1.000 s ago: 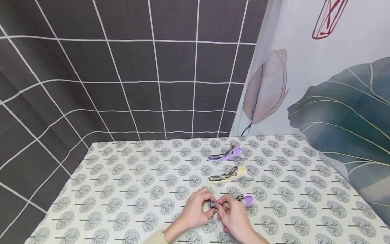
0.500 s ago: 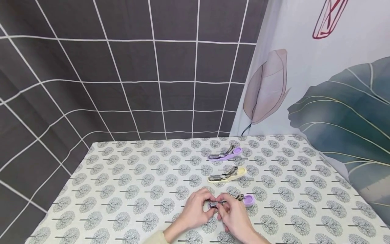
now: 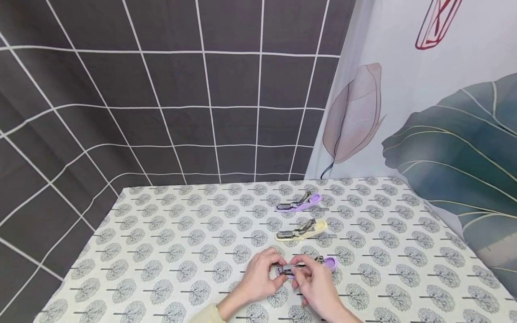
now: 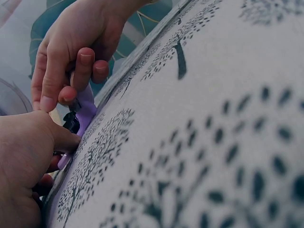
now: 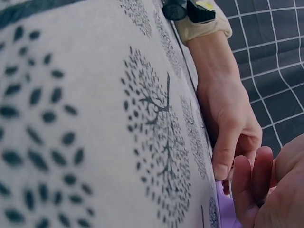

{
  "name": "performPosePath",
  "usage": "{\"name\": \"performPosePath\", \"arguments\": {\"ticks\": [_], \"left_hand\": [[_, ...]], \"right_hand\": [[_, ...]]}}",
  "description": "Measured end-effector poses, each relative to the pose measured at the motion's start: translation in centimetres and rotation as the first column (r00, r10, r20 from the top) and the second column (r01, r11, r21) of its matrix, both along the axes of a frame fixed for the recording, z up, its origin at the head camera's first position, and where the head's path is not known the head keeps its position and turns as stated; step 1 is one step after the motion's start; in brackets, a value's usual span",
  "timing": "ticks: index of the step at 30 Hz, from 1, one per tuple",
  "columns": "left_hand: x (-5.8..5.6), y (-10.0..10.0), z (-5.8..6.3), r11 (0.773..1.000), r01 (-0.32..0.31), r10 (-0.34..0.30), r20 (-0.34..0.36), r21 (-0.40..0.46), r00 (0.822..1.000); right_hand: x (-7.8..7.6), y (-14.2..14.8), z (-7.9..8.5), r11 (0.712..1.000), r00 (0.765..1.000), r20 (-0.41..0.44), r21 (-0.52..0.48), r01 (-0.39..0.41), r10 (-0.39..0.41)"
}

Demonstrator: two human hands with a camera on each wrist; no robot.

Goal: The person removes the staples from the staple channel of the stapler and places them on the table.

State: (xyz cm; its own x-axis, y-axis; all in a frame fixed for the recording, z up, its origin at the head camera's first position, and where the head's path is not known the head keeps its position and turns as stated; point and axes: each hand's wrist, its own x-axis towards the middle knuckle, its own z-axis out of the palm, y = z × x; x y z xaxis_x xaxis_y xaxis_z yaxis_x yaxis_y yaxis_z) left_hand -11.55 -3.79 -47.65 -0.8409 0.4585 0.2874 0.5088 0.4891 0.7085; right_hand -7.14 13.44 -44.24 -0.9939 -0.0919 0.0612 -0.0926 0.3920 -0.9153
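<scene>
A purple stapler [image 3: 330, 263] lies opened on the cloth nearest the person, its metal magazine partly hidden by the hands. My left hand [image 3: 260, 276] grips its left end between thumb and fingers. Over the magazine, my right hand [image 3: 317, 282] has its fingertips pinched on a small silvery piece, apparently a staple strip [image 3: 291, 266], mostly covered. In the left wrist view, the purple stapler's body [image 4: 85, 111] shows below the right fingers. Only a sliver of purple stapler [image 5: 227, 209] appears in the right wrist view.
Behind the hands lie an opened yellow stapler [image 3: 319, 227] and another opened purple stapler [image 3: 300, 206]. Small grey strips lie beside both, one strip [image 3: 332, 236] near the yellow stapler. A tree-patterned cloth [image 3: 161, 269] covers the table; a dark checked curtain [image 3: 173, 89] hangs behind.
My right hand has shifted slightly right and its fingers have spread a little, uncovering more of the magazine. The left hand stays in place on the stapler.
</scene>
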Motion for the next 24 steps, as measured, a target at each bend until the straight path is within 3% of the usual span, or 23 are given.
{"name": "performPosePath", "arguments": {"ticks": [9,15,24], "left_hand": [[0.0,0.0,0.0,1.0,-0.008,0.008,0.014,-0.026,1.0],[0.0,0.0,0.0,1.0,-0.006,0.006,0.007,-0.022,1.0],[0.0,0.0,0.1,1.0,-0.01,0.011,0.031,-0.015,0.999]], "right_hand": [[0.1,0.5,0.3,1.0,1.0,-0.025,0.009,0.018,-0.017],[0.3,0.9,0.8,0.999,1.0,-0.007,-0.035,0.011,-0.011],[0.4,1.6,1.4,1.0,1.0,0.006,-0.01,0.018,-0.018]]}}
